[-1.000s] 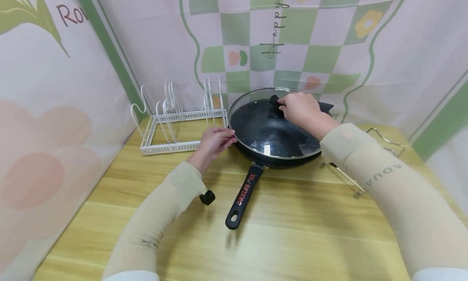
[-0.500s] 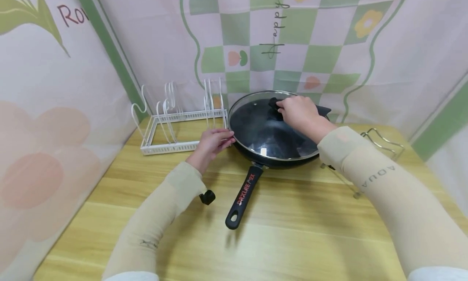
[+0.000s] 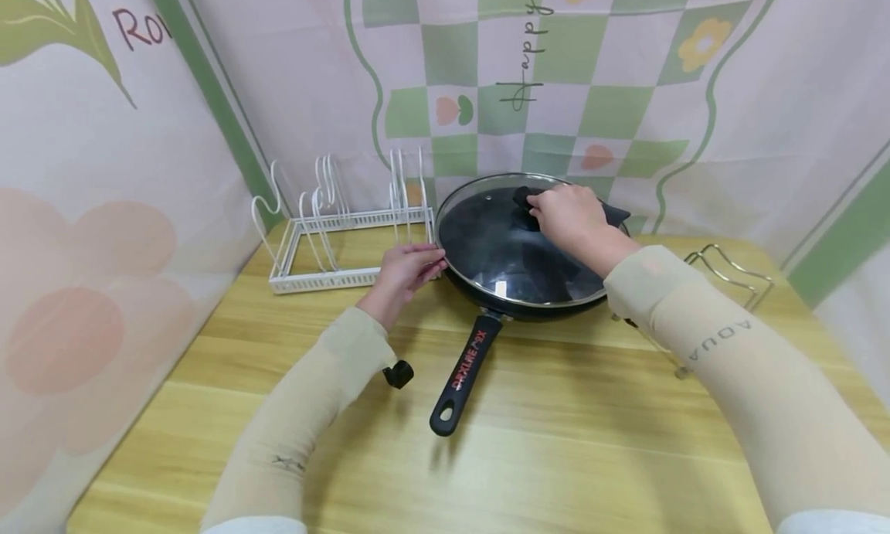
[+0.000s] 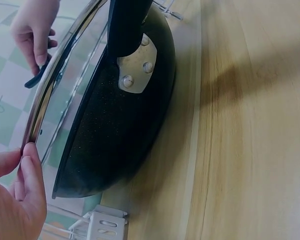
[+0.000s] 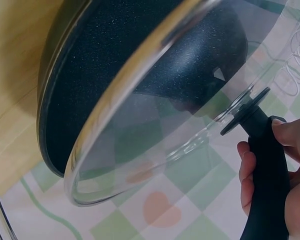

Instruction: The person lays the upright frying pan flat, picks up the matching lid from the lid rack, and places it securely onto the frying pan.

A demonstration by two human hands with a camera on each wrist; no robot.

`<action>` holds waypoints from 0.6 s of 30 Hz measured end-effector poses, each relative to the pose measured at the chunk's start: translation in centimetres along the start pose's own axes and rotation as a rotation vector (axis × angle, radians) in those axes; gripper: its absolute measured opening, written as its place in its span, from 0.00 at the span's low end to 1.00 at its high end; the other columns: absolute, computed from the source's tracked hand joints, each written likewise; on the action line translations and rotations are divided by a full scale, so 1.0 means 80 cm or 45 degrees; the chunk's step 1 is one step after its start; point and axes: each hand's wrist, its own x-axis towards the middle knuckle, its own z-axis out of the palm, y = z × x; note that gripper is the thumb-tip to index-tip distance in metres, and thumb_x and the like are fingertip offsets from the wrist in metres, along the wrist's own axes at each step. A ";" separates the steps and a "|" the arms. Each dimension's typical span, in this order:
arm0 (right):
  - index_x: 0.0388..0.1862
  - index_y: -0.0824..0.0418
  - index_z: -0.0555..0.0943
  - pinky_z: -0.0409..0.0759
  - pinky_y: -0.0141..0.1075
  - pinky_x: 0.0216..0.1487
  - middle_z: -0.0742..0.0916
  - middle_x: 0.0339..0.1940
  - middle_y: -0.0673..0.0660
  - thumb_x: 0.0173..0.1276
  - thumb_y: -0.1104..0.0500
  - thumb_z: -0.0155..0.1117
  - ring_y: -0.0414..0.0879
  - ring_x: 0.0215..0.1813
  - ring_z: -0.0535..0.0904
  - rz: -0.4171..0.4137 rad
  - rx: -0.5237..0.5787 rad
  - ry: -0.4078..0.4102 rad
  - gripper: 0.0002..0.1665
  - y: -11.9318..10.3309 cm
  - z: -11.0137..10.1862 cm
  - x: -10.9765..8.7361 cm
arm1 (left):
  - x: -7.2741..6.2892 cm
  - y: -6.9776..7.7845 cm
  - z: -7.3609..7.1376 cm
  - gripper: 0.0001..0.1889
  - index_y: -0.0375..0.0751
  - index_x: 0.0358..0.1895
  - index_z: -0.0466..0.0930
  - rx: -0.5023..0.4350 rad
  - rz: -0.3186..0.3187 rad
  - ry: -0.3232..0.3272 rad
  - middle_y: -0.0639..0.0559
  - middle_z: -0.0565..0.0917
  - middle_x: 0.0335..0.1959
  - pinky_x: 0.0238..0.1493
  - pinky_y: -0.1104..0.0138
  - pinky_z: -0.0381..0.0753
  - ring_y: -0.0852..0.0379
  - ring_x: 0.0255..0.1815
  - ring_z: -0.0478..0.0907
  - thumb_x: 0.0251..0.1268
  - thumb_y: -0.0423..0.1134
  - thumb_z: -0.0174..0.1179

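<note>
A black wok [image 3: 549, 312] stands on the wooden table, its long handle [image 3: 467, 372] pointing toward me. Over it is a glass lid [image 3: 480, 244] with a metal rim. My right hand [image 3: 573, 213] grips the lid's upright black handle [image 5: 267, 175], thumb near its top. With thumb and fingertips, my left hand [image 4: 20, 200] pinches the lid's rim [image 4: 45, 95] at the left side. Both wrist views show a gap between the lid's rim and the wok's rim [image 5: 50, 90]. The wok's inside is seen through the glass.
A white rack [image 3: 323, 280] with upright wire dividers stands left of the wok, close to its side. A metal wire stand [image 3: 709, 248] lies at the right, partly behind my right sleeve [image 3: 695, 325]. A printed cloth [image 3: 480, 70] hangs behind the table.
My right hand and the lid's far side have come down slightly toward the wok, mostly in the earlier half second. The left hand stays at the rim, and the wok has not moved.
</note>
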 end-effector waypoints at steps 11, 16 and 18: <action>0.67 0.65 0.79 0.77 0.62 0.53 0.85 0.56 0.72 0.80 0.61 0.53 0.68 0.53 0.80 0.010 -0.015 0.018 0.21 -0.004 0.007 -0.001 | -0.002 -0.002 -0.002 0.07 0.27 0.44 0.82 0.032 0.001 0.036 0.47 0.85 0.25 0.30 0.76 0.83 0.61 0.22 0.83 0.66 0.20 0.63; 0.67 0.66 0.79 0.77 0.62 0.50 0.85 0.54 0.73 0.80 0.61 0.53 0.69 0.52 0.80 0.013 -0.008 0.017 0.21 -0.004 0.011 0.000 | 0.000 -0.003 -0.004 0.07 0.28 0.44 0.83 0.056 -0.006 0.046 0.47 0.85 0.26 0.31 0.76 0.83 0.61 0.23 0.83 0.65 0.21 0.64; 0.67 0.66 0.79 0.77 0.62 0.50 0.85 0.54 0.73 0.80 0.61 0.53 0.69 0.51 0.80 0.014 -0.010 0.019 0.21 -0.005 0.011 0.000 | 0.002 -0.003 -0.005 0.06 0.28 0.43 0.83 0.057 -0.004 0.049 0.47 0.85 0.26 0.31 0.75 0.83 0.61 0.23 0.83 0.65 0.21 0.65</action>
